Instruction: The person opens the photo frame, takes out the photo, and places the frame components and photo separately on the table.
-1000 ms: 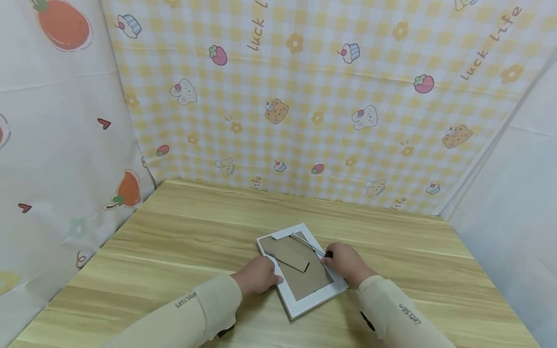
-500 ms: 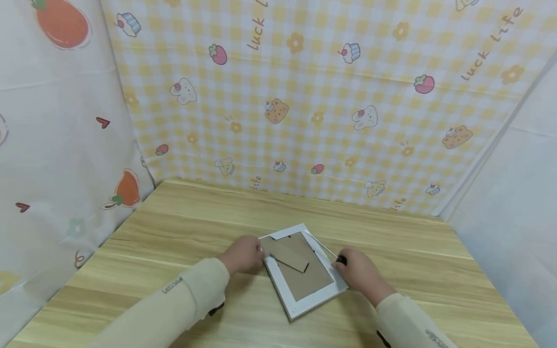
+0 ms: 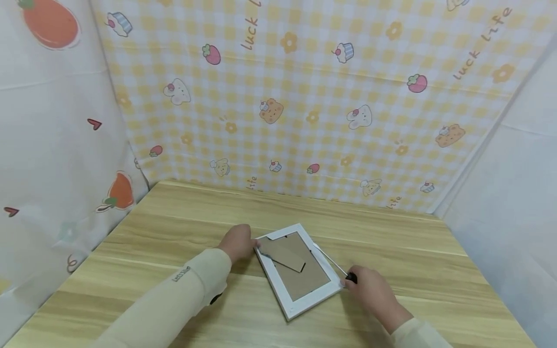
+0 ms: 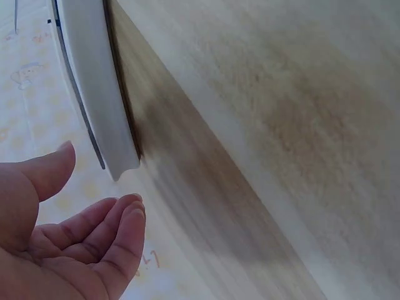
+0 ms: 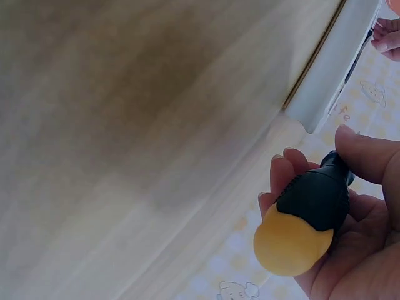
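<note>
A white picture frame [image 3: 278,285] lies back side up on the wooden table, with a brown backing board [image 3: 306,285] and a fold-out stand [image 3: 285,253] showing. My left hand [image 3: 237,243] is at its far left corner. In the left wrist view the thumb and loosely bent fingers [image 4: 122,240] are apart, just off the frame's corner, holding nothing. My right hand [image 3: 372,287] grips a screwdriver [image 5: 312,197] by its black and yellow handle, beside the frame's right edge. The screwdriver's thin metal shaft [image 3: 330,259] points toward the frame's right border; whether the tip touches it I cannot tell.
The wood-grain table [image 3: 196,212] runs back to a yellow checked cloth [image 3: 296,145]. White cloths hang on both sides, the left one [image 3: 48,145] printed with fruit and hearts. Small dark tabs [image 3: 311,251] sit along the opening of the frame.
My left hand has gone from the frame's left side up to its far left corner. The right hand has drawn right and nearer, taking the screwdriver from the far inner edge to the right border.
</note>
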A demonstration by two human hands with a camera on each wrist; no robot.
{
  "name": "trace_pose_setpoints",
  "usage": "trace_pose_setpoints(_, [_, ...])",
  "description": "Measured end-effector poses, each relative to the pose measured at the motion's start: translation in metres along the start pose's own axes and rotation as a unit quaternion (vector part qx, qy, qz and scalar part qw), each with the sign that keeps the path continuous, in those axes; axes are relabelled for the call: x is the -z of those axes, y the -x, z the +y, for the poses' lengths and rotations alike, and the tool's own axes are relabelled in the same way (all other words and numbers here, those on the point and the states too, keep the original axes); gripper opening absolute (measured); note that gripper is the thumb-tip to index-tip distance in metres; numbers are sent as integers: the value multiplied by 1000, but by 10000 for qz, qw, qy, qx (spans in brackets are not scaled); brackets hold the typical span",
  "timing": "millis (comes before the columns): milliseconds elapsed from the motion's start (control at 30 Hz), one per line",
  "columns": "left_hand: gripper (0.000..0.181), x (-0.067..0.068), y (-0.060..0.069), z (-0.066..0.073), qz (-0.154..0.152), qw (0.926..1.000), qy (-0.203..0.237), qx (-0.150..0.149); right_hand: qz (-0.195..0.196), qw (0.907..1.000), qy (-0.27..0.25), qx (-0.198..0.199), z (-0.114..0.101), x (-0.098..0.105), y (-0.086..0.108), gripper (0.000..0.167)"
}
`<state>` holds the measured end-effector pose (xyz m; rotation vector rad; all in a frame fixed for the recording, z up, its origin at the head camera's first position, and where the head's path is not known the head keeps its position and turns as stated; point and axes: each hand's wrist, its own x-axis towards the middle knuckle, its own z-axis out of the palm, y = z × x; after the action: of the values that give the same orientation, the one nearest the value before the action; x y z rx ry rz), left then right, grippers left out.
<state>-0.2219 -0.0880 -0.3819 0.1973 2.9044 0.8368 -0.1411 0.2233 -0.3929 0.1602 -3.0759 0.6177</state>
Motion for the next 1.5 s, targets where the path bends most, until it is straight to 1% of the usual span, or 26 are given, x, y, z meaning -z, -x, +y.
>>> trace_pose_setpoints(200, [36, -4, -6, -1, -119, 9997, 166, 140, -4, 9999, -108, -78, 1, -4, 3, 15])
trace_pose_setpoints(333, [45, -10, -10, -4, -188, 9995, 252, 76, -19, 9999, -87, -143, 0, -6, 3, 17])
trace_pose_setpoints(467, [46, -15, -12, -5, -166, 9996, 218, -105, 44, 9999, -82, -108, -2, -8, 2, 17])
trace_pose_setpoints(667, [41, -16, -12, -3, -144, 9997, 126, -175, -1, 10000, -91, -38, -4, -13, 0, 16])
trace_pose_setpoints(900, [40, -16, -12, -2, -147, 9997, 23, -198, -185, 9997, -73, -168, -9, -12, -1, 16])
trace_pose_setpoints(1067, [39, -16, -11, -3, -163, 9997, -59, -169, -182, 9997, -120, -149, -10, -11, -3, 17])
trace_pose_setpoints(1300, [40, -13, -8, -3, -175, 9998, 22, -114, -147, 9995, -223, -152, -10, -10, -7, 17])
trace_pose_setpoints(1467, [41, -14, -6, -4, -112, 9998, 87, -152, -138, 9996, -220, -134, -9, -9, -12, 21])
trace_pose_setpoints(1500, [41, -15, -6, -4, -124, 9998, 131, -123, -152, 9996, -218, -136, -9, -9, -13, 22])
